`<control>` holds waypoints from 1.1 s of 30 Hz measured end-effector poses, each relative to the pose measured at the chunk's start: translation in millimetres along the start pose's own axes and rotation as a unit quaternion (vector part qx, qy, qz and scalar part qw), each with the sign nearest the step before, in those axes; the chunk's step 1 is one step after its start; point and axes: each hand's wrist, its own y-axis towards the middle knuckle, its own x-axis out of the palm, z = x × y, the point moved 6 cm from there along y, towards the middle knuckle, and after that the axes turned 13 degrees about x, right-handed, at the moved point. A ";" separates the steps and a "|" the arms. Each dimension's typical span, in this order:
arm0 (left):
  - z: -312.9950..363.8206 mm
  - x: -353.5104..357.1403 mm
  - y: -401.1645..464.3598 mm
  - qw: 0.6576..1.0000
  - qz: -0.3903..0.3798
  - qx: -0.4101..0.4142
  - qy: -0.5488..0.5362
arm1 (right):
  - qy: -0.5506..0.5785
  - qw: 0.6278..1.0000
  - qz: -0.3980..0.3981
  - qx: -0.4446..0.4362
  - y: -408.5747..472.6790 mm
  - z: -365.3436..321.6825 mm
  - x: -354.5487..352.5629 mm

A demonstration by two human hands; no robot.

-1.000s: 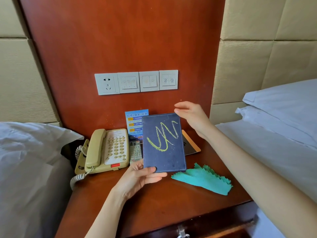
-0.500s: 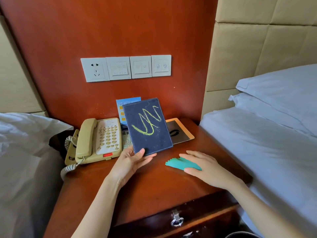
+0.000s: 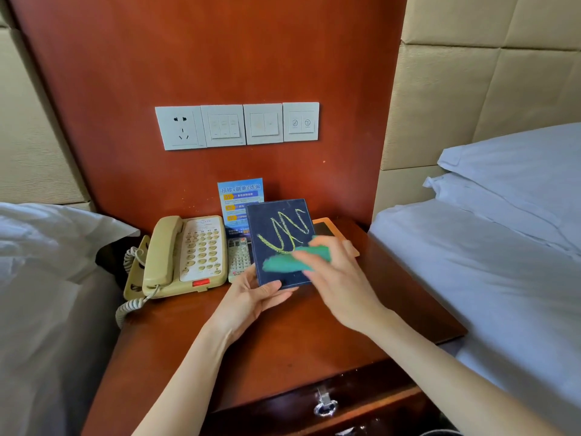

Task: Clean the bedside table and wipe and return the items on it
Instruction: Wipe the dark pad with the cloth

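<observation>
A dark blue booklet with a yellow scribble on its cover stands tilted above the wooden bedside table. My left hand grips its lower edge from below. My right hand holds a green cloth against the lower part of the cover, just under the scribble. The hand and cloth are blurred by motion.
A beige corded telephone sits at the table's back left, with a remote control and a blue leaflet beside it. An orange-framed card lies behind the booklet. Beds flank the table. A drawer handle is below.
My right hand left the booklet's top edge, dropped to the cloth on the table, picked it up and brought it onto the cover. My left hand kept hold of the booklet.
</observation>
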 end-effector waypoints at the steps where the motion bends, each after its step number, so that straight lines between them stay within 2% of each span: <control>1: 0.2 1.0 -1.0 1.000 -0.007 0.007 -0.004 | -0.053 0.997 -0.013 -0.055 1.6 -11.1 11.4; 3: 2.1 1.0 -3.3 1.000 -0.017 0.020 0.002 | -0.092 0.989 -0.049 -0.103 10.8 -18.8 27.9; 6: 6.6 -0.9 -4.6 0.999 -0.018 0.034 0.038 | -0.065 0.989 -0.074 -0.111 38.3 -16.9 34.5; 11: 11.6 4.7 -4.7 0.997 -0.041 0.043 0.043 | -0.056 0.995 -0.008 -0.080 90.4 -19.1 19.2; 16: 13.1 7.1 -5.6 0.996 -0.050 0.045 0.052 | -0.021 0.998 0.050 0.013 120.6 -16.8 7.6; 18: 13.3 6.9 -6.2 0.996 -0.051 0.051 0.052 | -0.017 0.997 0.065 0.023 116.3 -19.7 9.6; 20: 14.1 4.9 -7.1 0.996 -0.047 0.062 0.047 | -0.023 0.998 0.059 -0.017 102.0 -25.2 14.8; 24: 19.4 -3.8 -5.4 0.996 -0.008 0.084 0.017 | -0.044 0.991 -0.021 -0.121 43.1 -27.8 38.2; 26: 19.8 -3.2 -3.5 0.996 -0.004 0.086 0.023 | -0.056 0.988 -0.047 -0.138 17.8 -19.7 45.7; 28: 17.5 1.7 -2.3 0.997 -0.018 0.077 0.027 | -0.061 0.988 -0.039 -0.139 13.2 -13.1 41.3; 31: 14.8 7.1 -2.4 0.997 -0.033 0.067 0.024 | -0.041 0.994 0.014 -0.101 46.3 -10.6 22.3; 33: 11.7 13.0 -5.6 0.996 -0.066 0.056 0.032 | -0.027 0.998 0.043 -0.031 82.8 -6.4 6.7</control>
